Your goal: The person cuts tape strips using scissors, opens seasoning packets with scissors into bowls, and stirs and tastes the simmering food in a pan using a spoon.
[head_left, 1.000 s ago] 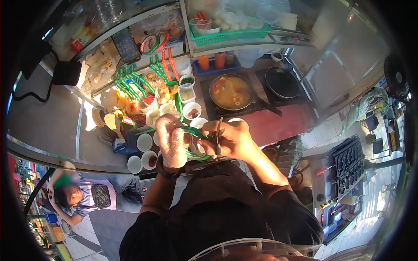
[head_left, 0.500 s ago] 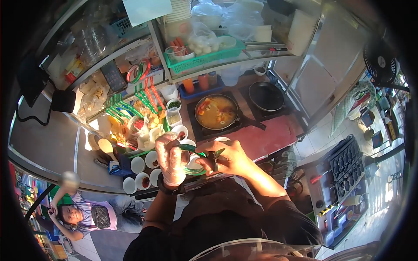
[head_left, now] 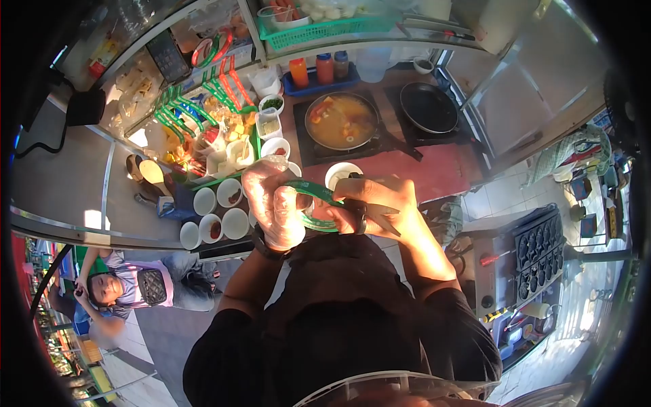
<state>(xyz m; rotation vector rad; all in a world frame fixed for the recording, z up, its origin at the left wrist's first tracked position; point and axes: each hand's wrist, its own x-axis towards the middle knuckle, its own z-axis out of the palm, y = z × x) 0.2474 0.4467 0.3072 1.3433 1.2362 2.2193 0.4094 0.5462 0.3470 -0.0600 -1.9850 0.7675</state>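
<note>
My left hand [head_left: 272, 207], in a clear plastic glove, is closed around a curved green printed strip [head_left: 308, 190] that bends in a loop between my hands. My right hand [head_left: 400, 193] is bare and wrapped around a pair of scissors [head_left: 381, 216] with dark handles. Their blades stick out to the lower right, away from the strip. The fingertips of my right hand are at the strip's right end; whether they pinch it is hard to see. Just beyond my hands sits a white cup [head_left: 342, 169], partly hidden by my right hand.
A frying pan [head_left: 400, 144] of orange soup stands on the left burner, a black pan [head_left: 428, 108] on the right. White cups [head_left: 234, 220] and food containers [head_left: 239, 150] are at the left. Bottles stand in a blue tray [head_left: 352, 80]. A person [head_left: 125, 292] is at lower left.
The view has tilted down and shifted nearer. My right hand has turned, so the scissor blades now show at its lower right. Both hands still hold their things.
</note>
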